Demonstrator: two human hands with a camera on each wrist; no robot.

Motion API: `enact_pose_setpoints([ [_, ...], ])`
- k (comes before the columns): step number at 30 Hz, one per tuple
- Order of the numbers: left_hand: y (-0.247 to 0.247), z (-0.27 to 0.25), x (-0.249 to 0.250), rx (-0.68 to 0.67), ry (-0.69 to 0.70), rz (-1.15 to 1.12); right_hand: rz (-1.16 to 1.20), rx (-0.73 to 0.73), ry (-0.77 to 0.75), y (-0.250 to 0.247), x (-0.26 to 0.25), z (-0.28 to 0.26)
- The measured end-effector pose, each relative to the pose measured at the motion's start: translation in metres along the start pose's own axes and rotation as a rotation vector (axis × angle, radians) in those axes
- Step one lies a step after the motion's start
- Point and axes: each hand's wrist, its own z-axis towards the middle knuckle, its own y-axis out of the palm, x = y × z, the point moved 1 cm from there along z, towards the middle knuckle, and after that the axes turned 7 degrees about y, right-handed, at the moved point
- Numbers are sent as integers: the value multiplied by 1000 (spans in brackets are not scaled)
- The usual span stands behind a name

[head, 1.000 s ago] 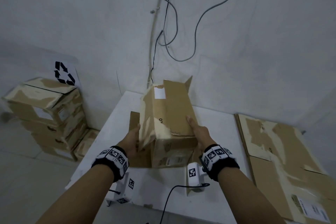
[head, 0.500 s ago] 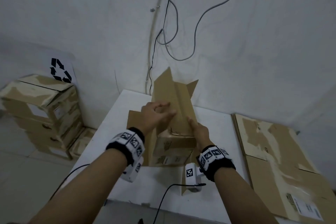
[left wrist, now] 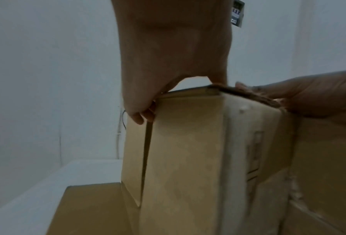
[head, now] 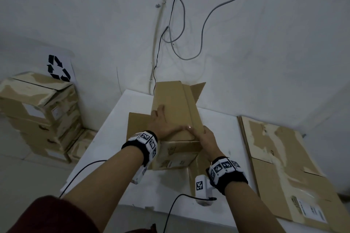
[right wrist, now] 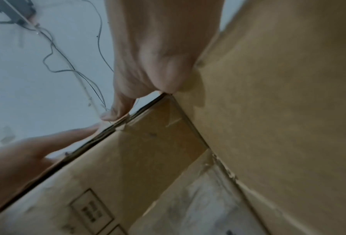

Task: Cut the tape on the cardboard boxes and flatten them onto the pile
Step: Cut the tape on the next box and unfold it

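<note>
A brown cardboard box (head: 176, 100) stands half collapsed in the middle of the white table (head: 111, 138), its end flaps open at the far side. My left hand (head: 162, 125) lies flat on its sloping top panel, fingers spread, fingertips reaching the left edge (left wrist: 139, 117). My right hand (head: 205, 135) holds the near right corner, fingers (right wrist: 115, 114) on top and thumb against the side. A loose flap (head: 138, 123) lies on the table under the left hand. The pile of flattened boxes (head: 284, 157) is on the right. No cutter is in view.
A stack of taped boxes (head: 37, 111) stands on the floor at the left, below a recycling sign (head: 57, 67). Cables (head: 178, 24) hang down the wall behind the table. A black wire (head: 170, 212) runs from my right wrist over the table's near edge.
My left hand left the box's left side and came down flat on top. The box has leaned over and sunk lower. My right hand shifted from the right side onto the near corner.
</note>
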Motion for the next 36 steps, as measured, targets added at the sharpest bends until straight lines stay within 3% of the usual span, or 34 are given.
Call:
enact_pose_setpoints([
  [3, -20, -8, -13, 186, 52, -141, 12, -30, -4, -4, -3, 1],
  [5, -40, -19, -30, 248, 38, 95, 30, -27, -6, -3, -5, 4],
  [8, -65, -43, -37, 23, -103, 669, 59, -2, -10, 3, -8, 10],
  [9, -67, -45, -34, -90, -143, 747, 64, 1, -10, 5, -9, 11],
  [11, -66, -42, -18, -198, -207, 662, 71, 4, -3, 7, -9, 13],
  [14, -40, -33, 4, -362, -271, 172, 65, 26, 1, 10, -10, 14],
  [16, -16, -36, 20, -440, -311, 30, 54, 46, -2, 12, -10, 15],
  [18, 1, -31, 23, -264, -338, -10, 70, 62, -7, 11, -12, 17],
  [20, 1, -15, 23, -72, -353, -253, 71, 62, -17, 10, -13, 18],
  [22, -8, 22, 10, 24, -349, -462, 56, 50, -25, 8, -13, 18],
  [26, -42, 68, 14, 2, -326, -636, 24, 18, -33, 5, -11, 25],
  [29, -55, 78, 22, -89, -379, -794, 35, -5, -26, 3, -10, 35],
  [30, -53, 88, 18, -50, -393, -804, 35, -10, -19, 3, -10, 38],
  [33, -56, 108, 10, 333, -323, -719, 38, -36, 6, 5, -14, 48],
  [35, -60, 116, 8, 338, -254, -583, 41, -36, 38, 6, -18, 55],
  [36, -59, 117, 9, 257, -220, -498, 44, -21, 58, 7, -20, 61],
])
